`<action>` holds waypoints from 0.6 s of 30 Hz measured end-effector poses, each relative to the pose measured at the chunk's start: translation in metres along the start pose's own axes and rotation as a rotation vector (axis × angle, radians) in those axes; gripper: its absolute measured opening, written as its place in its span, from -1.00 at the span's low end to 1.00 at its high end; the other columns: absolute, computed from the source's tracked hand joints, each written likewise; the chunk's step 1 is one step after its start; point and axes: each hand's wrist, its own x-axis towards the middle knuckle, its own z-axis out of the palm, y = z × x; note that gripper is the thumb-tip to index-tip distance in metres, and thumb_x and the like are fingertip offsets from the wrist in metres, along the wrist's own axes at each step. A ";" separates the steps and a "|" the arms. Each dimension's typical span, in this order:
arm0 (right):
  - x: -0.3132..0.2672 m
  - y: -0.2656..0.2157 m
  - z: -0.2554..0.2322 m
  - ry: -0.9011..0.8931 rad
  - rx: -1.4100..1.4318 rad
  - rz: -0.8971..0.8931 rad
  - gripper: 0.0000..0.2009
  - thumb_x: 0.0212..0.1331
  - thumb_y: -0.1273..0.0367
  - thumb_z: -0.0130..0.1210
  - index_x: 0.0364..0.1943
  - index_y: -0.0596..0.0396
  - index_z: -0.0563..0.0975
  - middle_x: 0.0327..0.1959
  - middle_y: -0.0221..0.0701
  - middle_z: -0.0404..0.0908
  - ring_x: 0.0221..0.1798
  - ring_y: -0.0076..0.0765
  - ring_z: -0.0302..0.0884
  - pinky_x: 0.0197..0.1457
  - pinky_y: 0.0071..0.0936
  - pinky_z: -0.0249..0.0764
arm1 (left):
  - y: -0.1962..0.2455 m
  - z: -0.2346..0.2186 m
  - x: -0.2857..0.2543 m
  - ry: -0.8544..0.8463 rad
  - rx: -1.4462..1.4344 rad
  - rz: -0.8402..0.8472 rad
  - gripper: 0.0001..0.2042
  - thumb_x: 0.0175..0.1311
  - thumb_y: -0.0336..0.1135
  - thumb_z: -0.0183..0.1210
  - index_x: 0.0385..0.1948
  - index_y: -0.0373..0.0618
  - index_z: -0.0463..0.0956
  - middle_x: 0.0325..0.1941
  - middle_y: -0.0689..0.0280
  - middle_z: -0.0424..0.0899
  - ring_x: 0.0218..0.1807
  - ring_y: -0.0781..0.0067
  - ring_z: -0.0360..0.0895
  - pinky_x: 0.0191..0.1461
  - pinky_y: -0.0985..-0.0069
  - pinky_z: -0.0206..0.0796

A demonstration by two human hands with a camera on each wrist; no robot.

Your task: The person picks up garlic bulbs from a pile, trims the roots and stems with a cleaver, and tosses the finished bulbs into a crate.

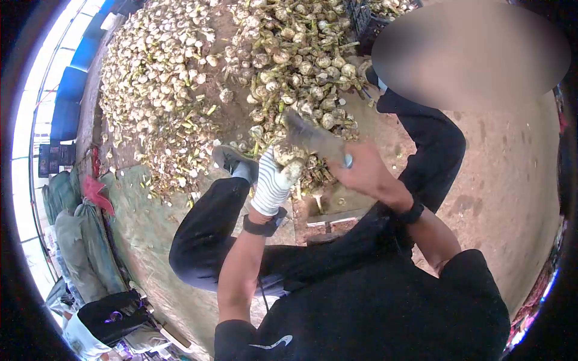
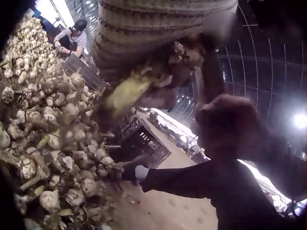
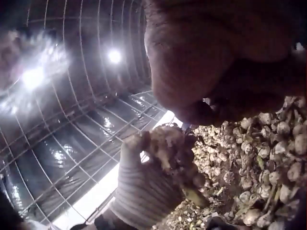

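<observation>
My left hand (image 1: 271,186), in a white glove with dark stripes, grips a garlic bulb (image 1: 290,154) with soil on it. A yellowish stem (image 2: 127,93) sticks out below that glove in the left wrist view. My bare right hand (image 1: 365,171) is curled round the handle of a broad-bladed knife (image 1: 313,137). Motion blurs the blade, which points from the right hand toward the held bulb. In the right wrist view the gloved fingers (image 3: 144,179) wrap the bulb, while the right hand's bulk covers the knife.
Garlic with stems (image 1: 301,54) lies heaped in front, and trimmed bulbs (image 1: 156,66) spread at the left. Dark crates (image 1: 361,24) stand at the back. A person in a striped top (image 2: 74,38) sits beyond the heap. Full sacks (image 1: 87,246) lie left.
</observation>
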 end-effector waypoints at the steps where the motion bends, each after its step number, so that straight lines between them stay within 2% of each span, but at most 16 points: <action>1: -0.002 -0.008 -0.002 0.000 0.001 0.004 -0.70 -0.05 0.20 0.13 -0.37 0.18 0.58 -0.56 -0.10 0.58 -0.47 -0.08 0.59 -0.33 -0.24 0.46 | -0.001 -0.004 -0.005 0.000 0.232 0.039 -0.59 0.11 -0.31 0.24 -0.01 -0.25 0.39 -0.09 0.28 0.61 -0.11 0.47 0.56 -0.01 0.53 0.41; 2: -0.003 -0.017 -0.001 -0.090 -0.050 -0.017 -0.69 -0.07 0.20 0.14 -0.38 0.18 0.59 -0.54 -0.06 0.57 -0.43 0.01 0.58 -0.28 -0.20 0.48 | -0.004 -0.007 -0.010 -0.001 0.465 0.078 -0.60 0.13 -0.31 0.23 0.00 -0.23 0.40 -0.06 0.25 0.60 -0.09 0.43 0.56 0.00 0.50 0.41; 3: -0.003 -0.021 0.002 -0.180 -0.098 -0.040 -0.69 -0.09 0.19 0.15 -0.39 0.19 0.60 -0.53 -0.02 0.57 -0.39 0.09 0.57 -0.23 -0.16 0.49 | -0.036 -0.019 -0.018 -0.007 0.392 0.005 -0.64 0.22 -0.31 0.17 0.02 -0.19 0.40 0.00 0.21 0.57 -0.01 0.36 0.53 0.05 0.42 0.39; 4: -0.003 -0.022 0.005 -0.182 -0.092 -0.037 -0.69 -0.09 0.19 0.15 -0.39 0.19 0.60 -0.53 -0.02 0.57 -0.39 0.09 0.57 -0.23 -0.16 0.49 | -0.035 -0.020 -0.021 -0.008 0.395 -0.002 -0.64 0.22 -0.31 0.17 0.02 -0.19 0.40 0.00 0.21 0.57 -0.01 0.36 0.53 0.05 0.42 0.39; 6: -0.004 -0.021 0.011 -0.130 -0.055 -0.054 -0.70 -0.19 0.20 0.24 -0.53 0.21 0.58 -0.55 -0.01 0.55 -0.40 0.13 0.55 -0.28 -0.16 0.47 | -0.031 -0.024 -0.024 -0.029 -0.045 -0.130 -0.62 0.27 -0.30 0.12 0.11 -0.16 0.34 0.06 0.20 0.53 0.06 0.36 0.49 0.15 0.39 0.34; 7: -0.004 -0.023 0.011 -0.131 -0.052 -0.052 -0.70 -0.19 0.20 0.24 -0.53 0.21 0.58 -0.55 -0.01 0.55 -0.40 0.13 0.55 -0.28 -0.16 0.47 | -0.079 -0.053 -0.025 -0.186 0.541 0.055 -0.57 0.27 -0.30 0.14 0.16 -0.13 0.29 0.10 0.23 0.51 0.12 0.37 0.45 0.22 0.38 0.28; 8: -0.005 -0.027 0.009 -0.155 -0.053 -0.063 -0.70 -0.19 0.20 0.24 -0.53 0.21 0.58 -0.56 -0.02 0.55 -0.40 0.12 0.56 -0.28 -0.15 0.47 | -0.080 -0.055 -0.026 -0.188 0.542 0.050 -0.57 0.27 -0.30 0.14 0.16 -0.13 0.29 0.10 0.23 0.51 0.12 0.37 0.45 0.22 0.38 0.28; 10: -0.005 -0.029 0.008 -0.179 -0.055 -0.068 -0.70 -0.19 0.20 0.24 -0.52 0.20 0.58 -0.56 -0.03 0.55 -0.39 0.12 0.56 -0.28 -0.15 0.47 | -0.077 -0.053 -0.026 -0.040 -0.096 -0.278 -0.55 0.24 -0.30 0.17 0.16 -0.13 0.31 0.11 0.25 0.51 0.12 0.38 0.45 0.23 0.36 0.26; 12: -0.005 -0.028 0.009 -0.216 -0.077 -0.079 -0.63 -0.14 0.14 0.14 -0.45 0.23 0.60 -0.52 0.04 0.56 -0.38 0.16 0.55 -0.21 -0.12 0.50 | -0.058 -0.041 -0.030 -0.017 0.005 -0.216 -0.58 0.24 -0.27 0.17 0.11 -0.13 0.35 0.09 0.25 0.51 0.12 0.38 0.45 0.22 0.33 0.27; 14: -0.004 -0.025 0.011 -0.220 -0.044 -0.097 -0.63 -0.14 0.14 0.13 -0.44 0.24 0.60 -0.53 0.05 0.55 -0.38 0.15 0.55 -0.22 -0.13 0.50 | -0.046 -0.034 -0.029 -0.072 0.292 -0.097 -0.61 0.23 -0.29 0.16 0.08 -0.16 0.37 0.01 0.29 0.56 0.03 0.43 0.51 0.18 0.32 0.30; 15: -0.004 -0.021 0.012 -0.223 -0.012 -0.117 -0.62 -0.15 0.15 0.13 -0.44 0.25 0.60 -0.54 0.07 0.54 -0.38 0.14 0.55 -0.23 -0.13 0.50 | -0.037 -0.034 -0.028 -0.072 0.292 -0.099 -0.61 0.23 -0.29 0.16 0.08 -0.16 0.37 0.01 0.29 0.56 0.03 0.43 0.51 0.18 0.32 0.30; 16: 0.001 -0.004 0.019 -0.222 -0.008 -0.113 -0.62 -0.15 0.15 0.13 -0.44 0.25 0.60 -0.54 0.07 0.54 -0.38 0.14 0.55 -0.23 -0.13 0.50 | -0.004 -0.024 -0.021 -0.200 0.577 0.065 -0.66 0.25 -0.30 0.14 0.03 -0.15 0.40 -0.07 0.29 0.59 -0.06 0.43 0.54 0.11 0.34 0.35; 17: 0.011 0.027 0.029 -0.254 -0.005 -0.005 -0.63 -0.12 0.14 0.12 -0.43 0.24 0.60 -0.55 0.04 0.54 -0.41 0.12 0.55 -0.26 -0.15 0.49 | 0.028 -0.011 -0.016 -0.330 0.859 0.240 -0.71 0.26 -0.31 0.12 -0.01 -0.14 0.43 -0.15 0.29 0.62 -0.15 0.43 0.58 0.03 0.35 0.41; 18: 0.018 0.057 0.037 -0.282 -0.008 0.095 -0.63 -0.10 0.14 0.11 -0.41 0.23 0.60 -0.56 0.02 0.55 -0.43 0.10 0.56 -0.28 -0.17 0.49 | 0.045 0.016 -0.022 -0.067 0.353 0.016 -0.78 0.27 -0.30 0.08 -0.12 -0.18 0.46 -0.31 0.29 0.64 -0.33 0.46 0.59 -0.16 0.47 0.46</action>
